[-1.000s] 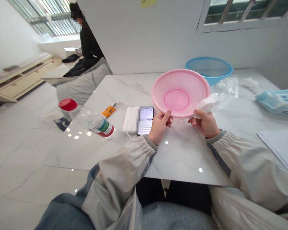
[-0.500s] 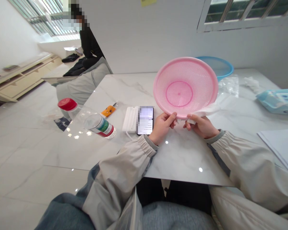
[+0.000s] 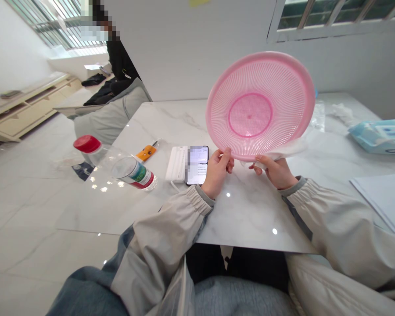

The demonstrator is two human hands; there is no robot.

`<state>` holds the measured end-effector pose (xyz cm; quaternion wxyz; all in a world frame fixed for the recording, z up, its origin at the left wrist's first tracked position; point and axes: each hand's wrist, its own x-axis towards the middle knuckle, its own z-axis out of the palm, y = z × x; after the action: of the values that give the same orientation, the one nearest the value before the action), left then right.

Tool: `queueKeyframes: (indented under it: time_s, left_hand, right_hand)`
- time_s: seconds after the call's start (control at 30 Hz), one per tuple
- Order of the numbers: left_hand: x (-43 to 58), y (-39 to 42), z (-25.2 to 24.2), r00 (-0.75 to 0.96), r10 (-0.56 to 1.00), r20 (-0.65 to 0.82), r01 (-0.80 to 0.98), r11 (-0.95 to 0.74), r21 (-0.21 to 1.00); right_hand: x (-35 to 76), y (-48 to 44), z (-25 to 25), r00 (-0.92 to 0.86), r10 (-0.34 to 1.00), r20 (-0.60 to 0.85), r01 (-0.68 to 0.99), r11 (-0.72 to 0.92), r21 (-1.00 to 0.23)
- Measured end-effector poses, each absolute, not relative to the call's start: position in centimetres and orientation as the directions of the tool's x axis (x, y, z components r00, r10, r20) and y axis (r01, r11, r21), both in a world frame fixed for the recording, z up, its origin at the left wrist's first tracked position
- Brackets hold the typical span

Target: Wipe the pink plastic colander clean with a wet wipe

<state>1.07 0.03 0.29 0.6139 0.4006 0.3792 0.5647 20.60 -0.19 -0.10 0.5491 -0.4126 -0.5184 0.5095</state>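
Danger of a slip and a fall onto phone (image 3: pixel 197 165) or bottle (image 3: pixel 125 169) from so narrow a hold: colander (image 3: pixel 260 105) raised above the table (image 3: pixel 171 118), its rim only pinched between thumb and bent fingers of left hand (image 3: pixel 217 173) and right hand (image 3: pixel 276 172), wipe (image 3: pixel 283 151) bunched in the right pinch.

The left forearm (image 3: pixel 171 224) and right forearm (image 3: pixel 335 215) reach forward and inward in pale sleeves with gathered cuffs. The left hand (image 3: pixel 217 172) stands nearly upright, thumb on top and fingers curled behind. The right hand (image 3: pixel 276 172) turns inward, thumb and fingers pinched together, just beside the left.
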Motion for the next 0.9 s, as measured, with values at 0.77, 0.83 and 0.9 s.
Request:
queueKeyframes:
  time_s: [0.77,0.83,0.9]
  left_hand:
    - [0.7,0.2,-0.4,-0.011,0.997,0.083,-0.208,-0.083,0.975]
    - [0.6,0.2,-0.6,0.017,0.996,0.090,-0.181,-0.086,0.980]
    - [0.5,0.1,-0.7,0.037,0.996,0.085,-0.167,-0.078,0.983]
  right_hand:
    - [21.4,0.5,-0.9,-0.044,0.984,0.173,-0.060,0.170,-0.984]
    - [21.3,0.6,-1.0,-0.045,0.992,0.114,-0.115,0.108,-0.988]
    - [21.3,0.5,-1.1,-0.059,0.996,0.067,-0.141,0.058,-0.988]
